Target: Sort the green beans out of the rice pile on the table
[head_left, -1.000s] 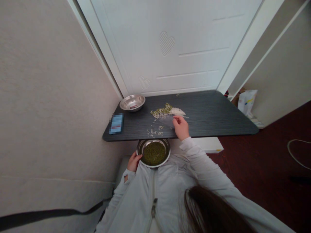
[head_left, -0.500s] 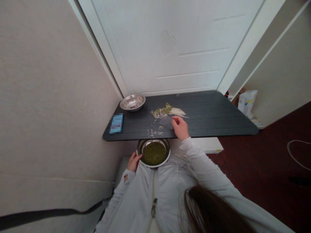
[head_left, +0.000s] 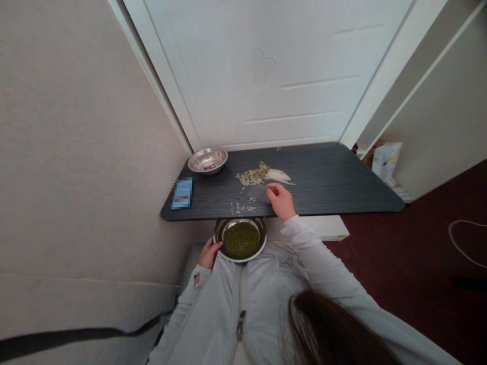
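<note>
My left hand [head_left: 209, 253] grips the left rim of a metal bowl [head_left: 262, 247] held at the table's front edge. Green beans, probably mung beans [head_left: 241, 241], fill much of its bottom. Over the table, my right hand [head_left: 280, 201] is closed on a thin clear plastic sheet [head_left: 257, 193]. Just beyond the sheet lies a mixed heap of green beans and pale grains [head_left: 252, 176], touching a pile of white grains [head_left: 279, 175]. Loose pale grains [head_left: 242, 208] are scattered nearer the front edge, left of the sheet.
A second metal bowl [head_left: 207, 161] stands at the table's back left, with a blurred blue-screened phone [head_left: 182, 193] in front of it. The dark table [head_left: 335, 177] sits against a white door [head_left: 304, 66]. Under its front edge is a white box [head_left: 327, 226].
My right hand has shifted slightly left with the plastic sheet, which shows more plainly. The left hand and the bowl of beans have stayed in place.
</note>
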Demonstrator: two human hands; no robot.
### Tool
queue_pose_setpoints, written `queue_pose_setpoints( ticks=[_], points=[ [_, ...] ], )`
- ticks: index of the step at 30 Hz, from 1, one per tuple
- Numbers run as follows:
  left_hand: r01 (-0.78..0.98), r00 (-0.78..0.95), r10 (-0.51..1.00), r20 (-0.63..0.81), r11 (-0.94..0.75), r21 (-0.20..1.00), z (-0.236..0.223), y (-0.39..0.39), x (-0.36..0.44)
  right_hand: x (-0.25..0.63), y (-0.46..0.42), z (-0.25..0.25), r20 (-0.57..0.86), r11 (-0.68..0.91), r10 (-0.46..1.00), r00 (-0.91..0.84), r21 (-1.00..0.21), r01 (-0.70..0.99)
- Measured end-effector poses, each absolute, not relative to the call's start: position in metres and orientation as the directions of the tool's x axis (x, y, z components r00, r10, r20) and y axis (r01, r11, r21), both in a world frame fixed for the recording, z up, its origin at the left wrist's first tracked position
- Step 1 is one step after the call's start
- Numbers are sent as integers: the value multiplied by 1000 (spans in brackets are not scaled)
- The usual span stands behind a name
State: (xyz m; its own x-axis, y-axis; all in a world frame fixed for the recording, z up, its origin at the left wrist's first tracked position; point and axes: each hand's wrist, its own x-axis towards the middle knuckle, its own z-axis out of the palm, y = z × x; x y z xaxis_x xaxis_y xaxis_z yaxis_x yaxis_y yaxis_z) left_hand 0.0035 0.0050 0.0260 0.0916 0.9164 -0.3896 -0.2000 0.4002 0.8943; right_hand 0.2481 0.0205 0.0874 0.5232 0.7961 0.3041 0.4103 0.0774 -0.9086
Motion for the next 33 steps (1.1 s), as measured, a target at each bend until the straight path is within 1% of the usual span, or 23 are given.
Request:
queue_pose_setpoints(
  ticks=[6, 16, 24, 33],
  points=[
    [-233, 107, 918, -383, 397, 888, 24, 5, 3, 248, 20, 88, 298, 83, 809, 507, -912, 402],
    [-227, 124, 924, -361, 380, 897, 17, 8, 0, 248, 20, 88, 295, 84, 817, 495, -911, 405],
    [-225, 103, 915, -390, 404, 887, 20, 6, 1, 248, 20, 88, 293, 88, 818, 494, -914, 396],
    [-232, 99, 918, -384, 397, 888, 18, 8, 1, 248, 20, 87, 298, 82, 820, 488, -906, 415]
  ],
)
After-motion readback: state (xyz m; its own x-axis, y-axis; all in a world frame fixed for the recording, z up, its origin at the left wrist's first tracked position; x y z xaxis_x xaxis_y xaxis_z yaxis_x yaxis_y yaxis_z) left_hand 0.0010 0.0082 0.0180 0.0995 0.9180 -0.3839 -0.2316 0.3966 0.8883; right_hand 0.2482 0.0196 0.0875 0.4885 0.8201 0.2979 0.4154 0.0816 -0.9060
